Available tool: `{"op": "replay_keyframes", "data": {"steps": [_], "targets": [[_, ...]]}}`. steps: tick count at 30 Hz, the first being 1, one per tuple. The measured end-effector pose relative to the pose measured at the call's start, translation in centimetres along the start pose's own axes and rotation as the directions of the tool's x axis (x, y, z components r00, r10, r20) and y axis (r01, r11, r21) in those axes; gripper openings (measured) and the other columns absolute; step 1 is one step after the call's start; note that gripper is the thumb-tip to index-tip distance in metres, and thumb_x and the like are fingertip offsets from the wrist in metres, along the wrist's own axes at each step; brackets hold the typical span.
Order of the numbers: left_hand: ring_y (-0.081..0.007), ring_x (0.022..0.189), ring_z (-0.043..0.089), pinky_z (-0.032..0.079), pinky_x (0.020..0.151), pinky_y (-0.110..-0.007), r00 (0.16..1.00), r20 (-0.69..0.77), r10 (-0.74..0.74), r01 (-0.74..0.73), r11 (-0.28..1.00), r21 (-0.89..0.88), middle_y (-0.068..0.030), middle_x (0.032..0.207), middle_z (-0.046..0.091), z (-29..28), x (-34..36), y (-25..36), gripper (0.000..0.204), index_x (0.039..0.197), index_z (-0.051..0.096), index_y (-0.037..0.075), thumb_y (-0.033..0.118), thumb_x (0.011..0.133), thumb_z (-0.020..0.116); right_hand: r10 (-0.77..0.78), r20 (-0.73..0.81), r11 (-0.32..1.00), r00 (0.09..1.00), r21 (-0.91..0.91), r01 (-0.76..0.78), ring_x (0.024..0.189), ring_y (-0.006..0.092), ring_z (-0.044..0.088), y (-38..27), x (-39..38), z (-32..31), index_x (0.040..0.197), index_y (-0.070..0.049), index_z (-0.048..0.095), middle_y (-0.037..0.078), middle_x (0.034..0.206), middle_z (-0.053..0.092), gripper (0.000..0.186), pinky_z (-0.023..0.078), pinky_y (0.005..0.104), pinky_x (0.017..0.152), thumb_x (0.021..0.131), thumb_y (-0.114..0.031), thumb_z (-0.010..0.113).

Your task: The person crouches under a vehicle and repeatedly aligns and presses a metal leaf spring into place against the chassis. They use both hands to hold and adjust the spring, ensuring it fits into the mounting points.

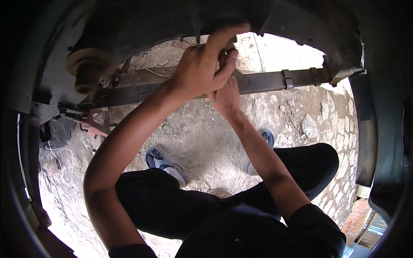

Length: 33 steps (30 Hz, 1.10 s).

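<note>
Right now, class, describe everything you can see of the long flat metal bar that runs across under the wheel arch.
The long flat metal bar looks like stacked steel strips, rusty brown and dusty, bound by small metal clamps. It runs almost level across the picture, above the stony ground and below the dark wheel arch. Its left end meets a bracket near a round tan bushing; its right end disappears behind the arch. The left hand and right hand overlap its middle; actual contact cannot be told.

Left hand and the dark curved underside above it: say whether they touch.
Touching. The head view shows the left hand with its index fingertip pressed against the dark curved underside.
</note>
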<state>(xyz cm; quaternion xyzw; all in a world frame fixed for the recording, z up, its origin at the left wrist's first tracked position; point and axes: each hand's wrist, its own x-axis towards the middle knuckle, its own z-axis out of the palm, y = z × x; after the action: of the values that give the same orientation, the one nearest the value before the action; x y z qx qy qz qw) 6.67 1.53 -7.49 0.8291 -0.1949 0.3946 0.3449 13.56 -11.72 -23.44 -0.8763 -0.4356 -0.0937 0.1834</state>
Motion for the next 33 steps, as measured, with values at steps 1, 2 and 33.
{"op": "replay_keyframes", "data": {"steps": [1,2,33], "targets": [[-0.0166,0.072,0.067,0.056,0.064,-0.028,1.0,0.022,-0.013,0.013,1.0,0.028,-0.0142,0.09,0.065,-0.2,-0.1,-0.3,0.053,0.138,0.033,0.001,-0.004,0.09,0.055,-0.086,-0.019,0.996,0.996,-0.013,0.086,0.143,0.0352,0.027,-1.0,-0.2,0.3,0.145,0.005,0.029,0.024,0.147,0.038,0.079,0.02,0.0475,0.117,0.096,-0.055,0.043],[-0.02,0.077,0.069,0.058,0.068,-0.03,1.0,-0.009,0.014,-0.013,0.997,0.07,-0.0167,0.104,0.063,-0.3,-0.1,-0.3,0.051,0.136,0.035,0.0,-0.003,0.09,0.057,-0.104,-0.086,0.991,0.991,0.077,0.111,0.138,0.0393,0.033,-1.3,0.2,0.0,0.142,0.007,0.034,0.026,0.142,0.044,0.076,0.024,0.0489,0.115,0.096,-0.052,0.047],[-0.0211,0.081,0.07,0.058,0.076,-0.034,0.998,0.049,-0.046,0.042,0.996,0.08,-0.0197,0.116,0.061,-0.8,-0.1,0.2,0.052,0.136,0.037,0.001,-0.003,0.088,0.058,-0.166,-0.13,0.958,0.978,0.213,0.191,0.131,0.0394,0.04,-7.6,-1.6,2.9,0.13,0.0,0.05,0.022,0.133,0.05,0.06,0.027,0.0518,0.111,0.083,-0.032,0.069]]}}
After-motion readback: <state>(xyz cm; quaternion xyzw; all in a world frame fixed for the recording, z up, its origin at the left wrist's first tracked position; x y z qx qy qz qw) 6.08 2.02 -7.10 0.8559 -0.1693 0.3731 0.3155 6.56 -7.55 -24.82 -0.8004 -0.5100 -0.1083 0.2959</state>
